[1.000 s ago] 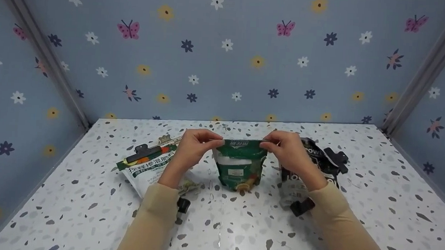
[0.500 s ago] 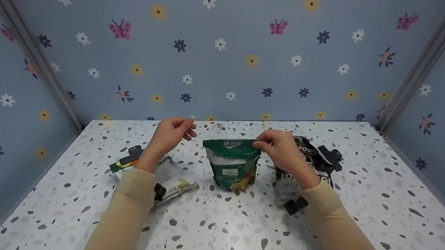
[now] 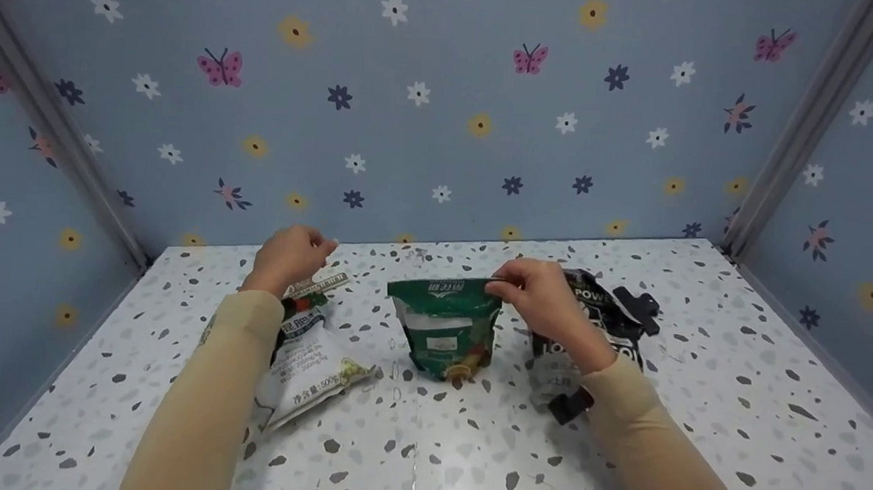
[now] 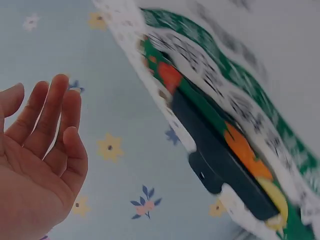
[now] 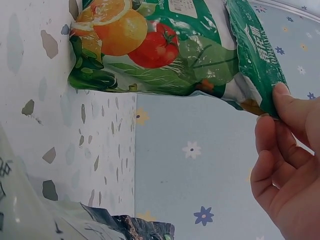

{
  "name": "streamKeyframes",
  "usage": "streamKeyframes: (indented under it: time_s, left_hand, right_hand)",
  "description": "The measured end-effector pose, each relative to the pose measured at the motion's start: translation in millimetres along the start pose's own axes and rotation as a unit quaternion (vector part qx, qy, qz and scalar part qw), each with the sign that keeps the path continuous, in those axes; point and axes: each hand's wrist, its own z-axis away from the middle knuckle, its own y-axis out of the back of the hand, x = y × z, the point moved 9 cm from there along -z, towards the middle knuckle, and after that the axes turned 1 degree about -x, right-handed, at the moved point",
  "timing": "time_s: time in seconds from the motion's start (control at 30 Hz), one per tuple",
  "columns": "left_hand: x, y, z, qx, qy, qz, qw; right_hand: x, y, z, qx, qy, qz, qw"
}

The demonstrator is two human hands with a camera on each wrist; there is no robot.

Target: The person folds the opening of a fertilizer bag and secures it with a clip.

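Green bag (image 3: 442,326): one, printed with fruit and vegetables. Stands upright on the tabletop (image 3: 412,457), between the other two bags. No clip visible along its top edge.

Right hand (image 3: 541,297): grasping. Thumb and fingers pinch the green bag's upper corner, presumably to steady it and keep the top edge raised while the base bears the weight.

Left hand (image 3: 287,259): released, empty, fingers loosely bent. Well apart from the green bag, near the white bag's clipped end; steadying seems left to the right hand alone.

White bag (image 3: 309,372): one, lying on the left side. Long black clip (image 4: 220,155) across its top, likely to hold the mouth closed.

Black bag (image 3: 593,296): one, right side, partly hidden by the right arm. Second clip (image 3: 636,310) on its upper edge, likely for the same reason.

Small black item (image 3: 571,406): beside the black bag's lower end, possibly another clip; attachment cannot be told.
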Motion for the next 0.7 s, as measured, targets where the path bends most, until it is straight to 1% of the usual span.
streamKeyframes:
  time_s: [0.07, 0.17, 0.3, 0.37, 0.43, 0.5, 0.6, 0.7]
  left_hand:
    - [-6.1, -2.1, -3.0, -0.005, 0.001, -0.049, 0.9988]
    - [-12.8, -6.7, -6.3, -0.015, 0.002, -0.115, 0.9933]
    - [-15.3, -15.3, -7.8, -0.029, 0.000, -0.186, 0.9821]
    - [-17.0, -20.7, -8.3, -0.042, 0.007, -0.212, 0.9763]
    - [-19.4, -26.4, -8.9, -0.060, 0.012, -0.223, 0.9729]
    - [-22.4, -33.2, -10.0, -0.085, 0.014, -0.221, 0.9715]
    - [-25.0, -38.7, -11.5, -0.103, 0.019, -0.202, 0.9738]
    - [-27.2, -40.3, -12.3, -0.107, 0.029, -0.190, 0.9756]
  right_hand:
    - [-0.4, -1.1, 0.2, -0.002, 0.001, -0.001, 1.000]
    - [-0.8, -1.4, 1.2, -0.005, 0.002, -0.003, 1.000]
    - [1.4, -0.9, 2.8, -0.011, -0.003, -0.008, 1.000]
    - [2.5, -0.8, 3.0, -0.013, -0.005, -0.011, 1.000]
    - [3.5, -0.7, 2.8, -0.012, -0.007, -0.011, 1.000]
    - [3.0, -0.7, 2.3, -0.012, -0.008, -0.012, 1.000]
    - [2.3, -0.5, 1.3, -0.010, -0.008, -0.013, 1.000]
    - [2.0, 0.1, 0.7, -0.008, -0.010, -0.015, 1.000]
